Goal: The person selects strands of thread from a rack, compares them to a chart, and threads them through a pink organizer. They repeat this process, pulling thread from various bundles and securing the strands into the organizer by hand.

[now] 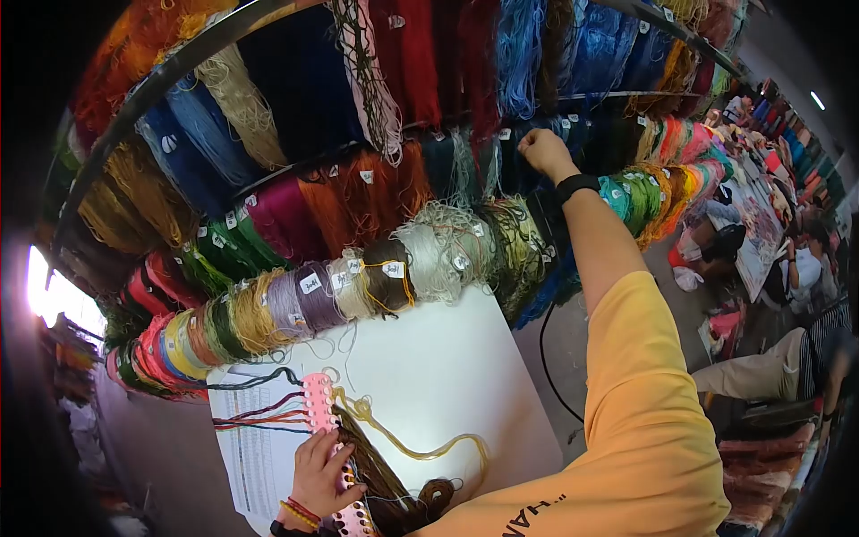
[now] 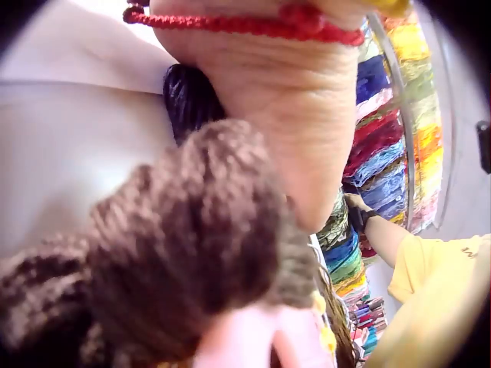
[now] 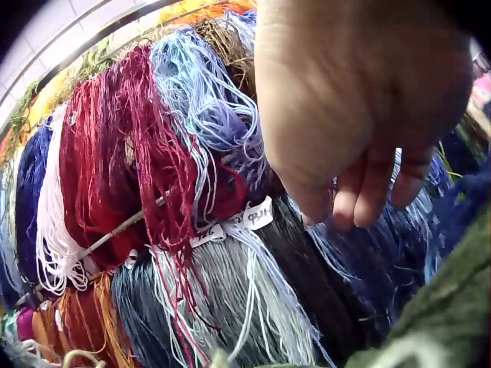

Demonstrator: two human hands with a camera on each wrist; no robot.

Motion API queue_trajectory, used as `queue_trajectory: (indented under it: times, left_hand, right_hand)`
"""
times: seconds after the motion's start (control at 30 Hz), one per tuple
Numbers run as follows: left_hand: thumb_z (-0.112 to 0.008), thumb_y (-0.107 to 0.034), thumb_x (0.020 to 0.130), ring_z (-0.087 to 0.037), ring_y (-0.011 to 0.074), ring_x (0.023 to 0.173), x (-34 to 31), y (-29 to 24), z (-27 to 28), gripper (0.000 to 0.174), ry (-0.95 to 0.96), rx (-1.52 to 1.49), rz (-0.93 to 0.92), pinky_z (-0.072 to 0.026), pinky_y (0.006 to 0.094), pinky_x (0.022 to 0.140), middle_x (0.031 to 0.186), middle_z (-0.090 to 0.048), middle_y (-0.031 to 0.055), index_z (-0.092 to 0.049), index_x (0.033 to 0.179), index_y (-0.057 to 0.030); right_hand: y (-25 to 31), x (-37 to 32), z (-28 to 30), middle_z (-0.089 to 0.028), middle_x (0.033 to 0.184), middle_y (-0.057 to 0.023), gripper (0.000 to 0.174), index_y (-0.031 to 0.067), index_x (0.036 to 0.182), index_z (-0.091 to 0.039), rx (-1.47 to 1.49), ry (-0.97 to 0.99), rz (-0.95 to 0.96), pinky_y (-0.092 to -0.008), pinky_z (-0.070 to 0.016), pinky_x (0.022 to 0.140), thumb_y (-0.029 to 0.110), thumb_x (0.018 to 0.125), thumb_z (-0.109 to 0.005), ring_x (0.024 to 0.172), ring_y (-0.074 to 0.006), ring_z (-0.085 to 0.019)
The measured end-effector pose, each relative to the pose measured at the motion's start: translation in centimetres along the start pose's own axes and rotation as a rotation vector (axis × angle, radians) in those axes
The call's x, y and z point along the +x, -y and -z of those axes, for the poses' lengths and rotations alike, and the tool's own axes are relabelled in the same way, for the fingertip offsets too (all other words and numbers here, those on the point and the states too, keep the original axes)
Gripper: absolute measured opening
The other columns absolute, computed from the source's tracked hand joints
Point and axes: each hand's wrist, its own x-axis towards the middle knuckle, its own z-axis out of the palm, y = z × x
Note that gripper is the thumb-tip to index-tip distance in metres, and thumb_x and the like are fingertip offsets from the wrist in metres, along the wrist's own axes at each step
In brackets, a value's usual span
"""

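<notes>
My left hand [image 1: 322, 474] rests with spread fingers on a long pink holed card [image 1: 318, 403] on the white board. Dark, red and orange threads [image 1: 259, 413] run from the card's left side, a tan thread [image 1: 420, 452] and a brown skein [image 1: 380, 474] from its right. In the left wrist view, the brown skein [image 2: 192, 238] covers much of the hand. My right hand [image 1: 546, 152] is raised to the hanging skeins, its fingers bent down among blue thread [image 3: 360, 261]. Its fingertips are at the strands; the thumb's grip is partly hidden.
Curved metal rails [image 1: 179, 67] carry rows of hanging skeins in many colours. Tagged skeins wrap a bar [image 1: 295, 300] close above the white board [image 1: 447, 358]. A black cable [image 1: 546, 358] hangs at the board's right. People [image 1: 796, 268] and a long cluttered table [image 1: 761, 224] are farther right.
</notes>
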Motion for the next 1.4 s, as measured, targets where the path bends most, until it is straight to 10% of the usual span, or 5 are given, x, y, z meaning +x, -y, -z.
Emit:
queue_trajectory:
  times: [0.87, 0.97, 1.1, 1.2, 1.4]
  left_hand:
    - [-0.067, -0.046, 0.067, -0.041, 0.0368, 0.113, 0.1, 0.1, -0.1, 0.06, -0.039, -0.029, 0.007, -0.0327, 0.0489, 0.093, 0.123, -0.045, 0.0176, -0.057, 0.111, -0.0067]
    - [-0.067, -0.045, 0.067, -0.041, 0.037, 0.114, 0.1, 0.1, 0.0, 0.06, -0.042, -0.02, 0.0, -0.0328, 0.0487, 0.093, 0.124, -0.045, 0.0177, -0.056, 0.112, -0.0068]
    - [-0.065, -0.043, 0.069, -0.038, 0.0391, 0.117, -0.3, 0.2, -0.1, 0.061, -0.042, -0.031, -0.019, -0.0301, 0.0492, 0.097, 0.127, -0.042, 0.0195, -0.053, 0.116, -0.0055]
    - [-0.065, -0.041, 0.07, -0.037, 0.0389, 0.118, -0.6, 0.2, 0.0, 0.059, -0.064, -0.041, -0.04, -0.0301, 0.0488, 0.097, 0.127, -0.042, 0.0194, -0.053, 0.116, -0.0057]
    - [-0.069, -0.036, 0.069, -0.038, 0.0364, 0.12, -1.4, 0.7, 0.1, 0.059, -0.128, -0.073, -0.116, -0.0312, 0.0456, 0.098, 0.128, -0.042, 0.0178, -0.052, 0.118, -0.0062]
  right_hand:
    - [1.0, -2.4, 1.1, -0.064, 0.097, -0.016, 0.019, 0.0072, 0.08, -0.065, 0.004, -0.143, -0.055, -0.0399, -0.0461, 0.081, 0.024, 0.075, -0.058, 0.095, -0.0345, -0.059]
    - [0.4, -3.5, 1.2, -0.061, 0.105, -0.0132, 0.015, 0.0055, 0.076, -0.063, 0.011, -0.279, 0.239, -0.0362, -0.0456, 0.081, 0.019, 0.071, -0.06, 0.097, -0.0312, -0.058]
    - [0.5, -6.4, 1.9, -0.06, 0.108, -0.012, 0.005, 0.0027, 0.073, -0.059, 0.369, -0.338, 0.557, -0.0302, -0.0458, 0.073, 0.007, 0.071, -0.058, 0.087, -0.0216, -0.059]
    - [4.5, -13.2, 6.0, -0.061, 0.106, -0.0125, 0.006, 0.0021, 0.077, -0.058, 1.009, -0.006, 0.198, -0.027, -0.0449, 0.067, 0.006, 0.077, -0.054, 0.079, -0.0161, -0.059]
    - [8.8, -29.2, 13.4, -0.051, 0.072, -0.0055, 0.009, 0.0042, 0.079, -0.046, 1.25, 0.045, 0.448, -0.0269, -0.0366, 0.055, 0.012, 0.083, -0.05, 0.059, -0.0112, -0.045]
